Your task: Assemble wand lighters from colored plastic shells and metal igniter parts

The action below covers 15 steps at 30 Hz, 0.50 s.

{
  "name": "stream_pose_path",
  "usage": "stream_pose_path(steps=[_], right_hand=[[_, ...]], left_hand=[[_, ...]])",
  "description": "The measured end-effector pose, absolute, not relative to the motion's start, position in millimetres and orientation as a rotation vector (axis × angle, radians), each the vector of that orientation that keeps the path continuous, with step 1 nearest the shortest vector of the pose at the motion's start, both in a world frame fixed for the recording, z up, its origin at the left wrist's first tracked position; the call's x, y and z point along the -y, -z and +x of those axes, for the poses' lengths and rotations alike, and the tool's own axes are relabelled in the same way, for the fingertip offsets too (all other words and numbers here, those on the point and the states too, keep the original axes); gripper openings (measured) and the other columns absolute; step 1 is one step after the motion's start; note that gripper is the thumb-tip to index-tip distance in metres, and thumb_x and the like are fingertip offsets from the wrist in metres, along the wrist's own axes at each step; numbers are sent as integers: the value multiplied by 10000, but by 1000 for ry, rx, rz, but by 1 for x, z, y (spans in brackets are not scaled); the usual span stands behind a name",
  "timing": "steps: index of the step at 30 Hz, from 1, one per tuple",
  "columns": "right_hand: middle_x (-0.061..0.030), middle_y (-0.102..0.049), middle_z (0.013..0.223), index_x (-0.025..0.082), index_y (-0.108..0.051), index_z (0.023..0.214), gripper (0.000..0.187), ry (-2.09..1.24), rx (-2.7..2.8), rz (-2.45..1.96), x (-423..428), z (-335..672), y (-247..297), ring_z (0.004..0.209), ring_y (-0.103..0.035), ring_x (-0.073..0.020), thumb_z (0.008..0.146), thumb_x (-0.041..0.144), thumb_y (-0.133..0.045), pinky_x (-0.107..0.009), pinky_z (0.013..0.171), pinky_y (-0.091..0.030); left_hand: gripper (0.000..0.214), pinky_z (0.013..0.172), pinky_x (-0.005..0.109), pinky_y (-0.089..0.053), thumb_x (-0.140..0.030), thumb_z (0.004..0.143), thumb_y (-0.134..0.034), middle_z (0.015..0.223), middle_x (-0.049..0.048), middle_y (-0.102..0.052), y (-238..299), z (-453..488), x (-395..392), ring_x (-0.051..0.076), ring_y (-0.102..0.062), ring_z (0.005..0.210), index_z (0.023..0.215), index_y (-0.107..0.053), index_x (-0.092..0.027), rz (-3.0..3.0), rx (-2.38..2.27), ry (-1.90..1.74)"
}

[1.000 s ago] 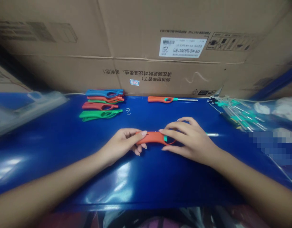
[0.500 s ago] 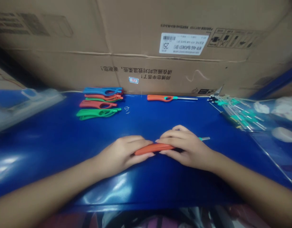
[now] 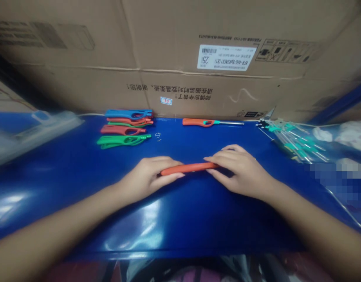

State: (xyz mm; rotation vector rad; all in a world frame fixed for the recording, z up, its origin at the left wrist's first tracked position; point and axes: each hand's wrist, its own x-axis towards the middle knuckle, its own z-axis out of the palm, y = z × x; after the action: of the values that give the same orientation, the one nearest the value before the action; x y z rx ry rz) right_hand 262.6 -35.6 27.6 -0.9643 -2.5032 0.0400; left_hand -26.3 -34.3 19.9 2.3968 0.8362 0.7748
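Between my two hands is an orange long-necked lighter (image 3: 188, 169), held level over the blue table. My left hand (image 3: 152, 172) is closed on its handle end, thumb along the near side. My right hand (image 3: 236, 168) pinches the other end with thumb and fingers, covering that part, so its metal tube is hidden. Behind, a whole orange lighter (image 3: 198, 122) with a teal trigger and metal tube lies by the carton. To the left are stacked handle shells: blue (image 3: 124, 113), red (image 3: 118, 129) and green (image 3: 121, 140).
A large cardboard carton (image 3: 168, 51) walls off the back of the blue table (image 3: 180, 219). Several metal tubes with teal parts (image 3: 298, 139) lie in a pile at right. Tiny metal pieces (image 3: 158, 136) lie beside the shells. A clear plastic item (image 3: 45, 125) is at left.
Both hands and the lighter have moved slightly away from me. My right hand has shifted right along the lighter, baring more orange. Its tube end, visible before, is now hidden.
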Motion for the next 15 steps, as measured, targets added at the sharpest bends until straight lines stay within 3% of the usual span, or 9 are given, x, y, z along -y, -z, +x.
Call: stream_pose_path(steps=[8, 15], right_hand=[[-56, -756, 864, 170, -697, 961, 142, 84, 2513, -889, 35, 267, -33, 783, -674, -183, 971, 217, -564, -380, 868, -436], [-55, -760, 1013, 181, -676, 1102, 191, 52, 2604, -886, 34, 264, -29, 901, -678, -186, 1003, 271, -540, -393, 950, -402]], left_hand=[[283, 861, 253, -538, -305, 962, -618, 1079, 73, -738, -21, -28, 32, 174, -697, 946, 1205, -675, -172, 2488, -844, -747], [312, 881, 274, -531, -294, 999, -548, 1124, 83, -707, -16, -26, 36, 179, -679, 983, 1287, -619, -196, 2552, -888, -654]])
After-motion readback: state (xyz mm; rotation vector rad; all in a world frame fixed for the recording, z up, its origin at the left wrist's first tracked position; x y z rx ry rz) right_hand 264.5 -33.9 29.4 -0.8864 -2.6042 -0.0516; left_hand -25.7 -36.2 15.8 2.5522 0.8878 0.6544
